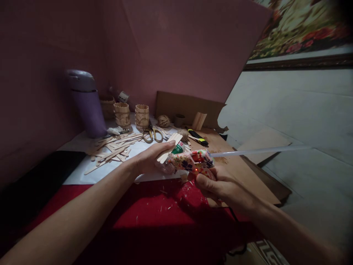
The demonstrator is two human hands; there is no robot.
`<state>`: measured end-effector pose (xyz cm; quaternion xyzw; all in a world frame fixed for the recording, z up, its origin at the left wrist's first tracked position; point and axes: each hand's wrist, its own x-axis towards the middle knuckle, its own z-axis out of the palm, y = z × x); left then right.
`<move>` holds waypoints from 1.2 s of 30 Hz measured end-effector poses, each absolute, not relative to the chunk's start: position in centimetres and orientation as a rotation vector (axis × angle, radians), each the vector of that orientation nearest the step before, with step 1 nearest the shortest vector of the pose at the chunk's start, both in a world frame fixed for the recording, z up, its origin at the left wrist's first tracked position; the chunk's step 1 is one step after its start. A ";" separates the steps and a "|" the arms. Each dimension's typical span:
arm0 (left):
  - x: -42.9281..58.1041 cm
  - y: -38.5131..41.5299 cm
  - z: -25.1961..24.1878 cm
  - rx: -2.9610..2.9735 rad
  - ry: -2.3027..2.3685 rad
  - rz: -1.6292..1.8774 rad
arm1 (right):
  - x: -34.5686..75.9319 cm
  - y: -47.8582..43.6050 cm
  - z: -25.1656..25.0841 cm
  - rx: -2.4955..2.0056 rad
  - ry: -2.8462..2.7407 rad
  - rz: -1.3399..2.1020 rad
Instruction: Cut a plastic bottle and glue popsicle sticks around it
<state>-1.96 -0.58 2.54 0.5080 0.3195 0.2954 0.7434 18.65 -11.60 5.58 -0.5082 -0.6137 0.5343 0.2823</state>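
Observation:
My left hand [153,156] is closed around a clear plastic bottle [167,168] with a green label. Several flat craft sticks [173,142] lie side by side along the bottle's side, under my thumb. In my right hand [217,182] is a flower-patterned hot glue gun [190,160], its small red light lit. A long translucent glue stick [248,151] juts from its back toward the right. The gun's front end is close to the bottle and the sticks; whether its nozzle touches them I cannot tell.
Loose craft sticks [113,151] lie scattered on white paper [82,167]. Behind are scissors [153,135], stick-covered cups [142,117], a twine ball [163,121], a yellow-black cutter knife [197,136] and a purple flask [88,106]. Brown cardboard [242,176] is at right; wood bits litter the red cloth [132,206].

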 end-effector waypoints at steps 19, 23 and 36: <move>-2.0 -0.5 2.5 1.163 0.705 0.607 | 18.8 -11.3 5.2 -1.316 -1.579 1.507; -2.0 -0.5 2.4 1.138 0.690 0.611 | 18.7 -11.4 5.3 -1.332 -1.567 1.475; -2.0 -0.5 2.4 1.129 0.695 0.603 | 18.7 -11.3 5.3 -1.390 -1.565 1.428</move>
